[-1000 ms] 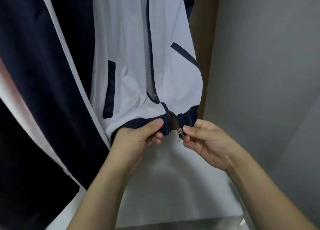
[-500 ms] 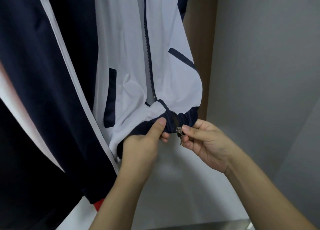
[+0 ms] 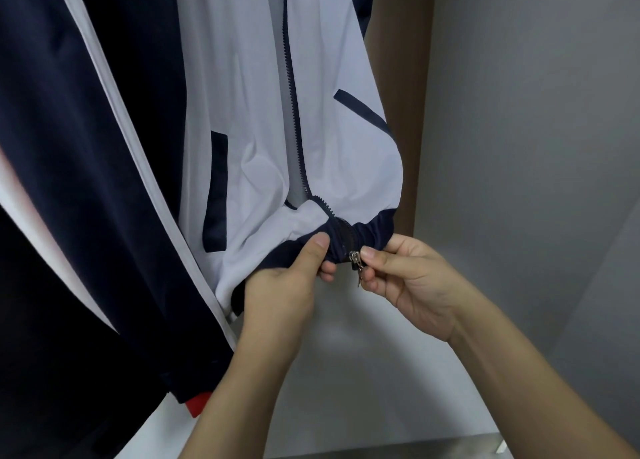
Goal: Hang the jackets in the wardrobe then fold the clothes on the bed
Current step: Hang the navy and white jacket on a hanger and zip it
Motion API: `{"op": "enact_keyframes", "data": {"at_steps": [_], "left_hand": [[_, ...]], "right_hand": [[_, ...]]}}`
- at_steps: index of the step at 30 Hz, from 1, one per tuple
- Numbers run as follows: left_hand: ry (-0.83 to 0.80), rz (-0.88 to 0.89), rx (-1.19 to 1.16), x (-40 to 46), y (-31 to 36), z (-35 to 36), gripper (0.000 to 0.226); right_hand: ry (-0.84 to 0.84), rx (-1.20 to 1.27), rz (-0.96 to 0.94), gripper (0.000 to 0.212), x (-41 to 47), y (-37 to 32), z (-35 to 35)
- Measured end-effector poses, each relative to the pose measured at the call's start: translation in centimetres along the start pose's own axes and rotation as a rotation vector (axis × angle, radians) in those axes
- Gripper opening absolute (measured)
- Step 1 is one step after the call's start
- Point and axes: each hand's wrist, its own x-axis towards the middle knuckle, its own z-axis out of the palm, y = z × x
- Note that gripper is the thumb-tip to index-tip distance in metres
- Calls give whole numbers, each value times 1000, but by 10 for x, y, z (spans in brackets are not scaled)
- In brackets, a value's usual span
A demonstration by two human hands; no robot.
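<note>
Hanging inside the wardrobe, the white jacket (image 3: 263, 119) with navy trim faces the camera, its front zipper (image 3: 294, 112) undone down most of its length and the two halves meeting only at the gathered navy hem (image 3: 367, 233). The left hand (image 3: 280, 285) pinches the hem's left side, thumb pressed flat on the dark band and fingers curled behind it. The right hand (image 3: 415, 278) pinches the hem's right end beside the metal zipper slider (image 3: 355, 261), whose pull tab dangles below the fingertips; thumb and forefinger are closed together on the fabric and slider. Both grips are clamped on the jacket.

Against the frame half a second ago, the left hand sits a little lower and closer to the slider, and the white panel above it bunches in deeper folds. The view has also tipped slightly, showing more of the hem's left run.

Just to the left hangs a navy jacket (image 3: 86, 216) with a white stripe running diagonally down it, overlapping the white jacket's left edge; a small red patch (image 3: 197, 403) shows at its lower hem. Behind the white jacket a brown panel (image 3: 398, 78) stands upright, and the grey wardrobe wall (image 3: 536, 147) fills the right side. A pale shelf surface (image 3: 346, 372) lies beneath the hands.
</note>
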Motion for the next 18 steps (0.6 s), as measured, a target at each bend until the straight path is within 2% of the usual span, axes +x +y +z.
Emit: {"op": "enact_keyframes", "data": {"at_steps": [4,9,13,16,18], "left_hand": [[-3,1,25,0,-2,1,39],[-4,23,-13,3,-4,-1,36],[-19,36,15,3,-5,1,35],[6,34,75,1,-6,2,38],[20,48,146,0,-8,3,39]], "right_hand": [[3,-3,-9,14,1,0,1],[7,-24,-6,23,2,1,1],[2,-20,-6,16,2,2,2],[14,-8,-17,3,2,2,3],[26,6,-21,10,2,2,4]]}}
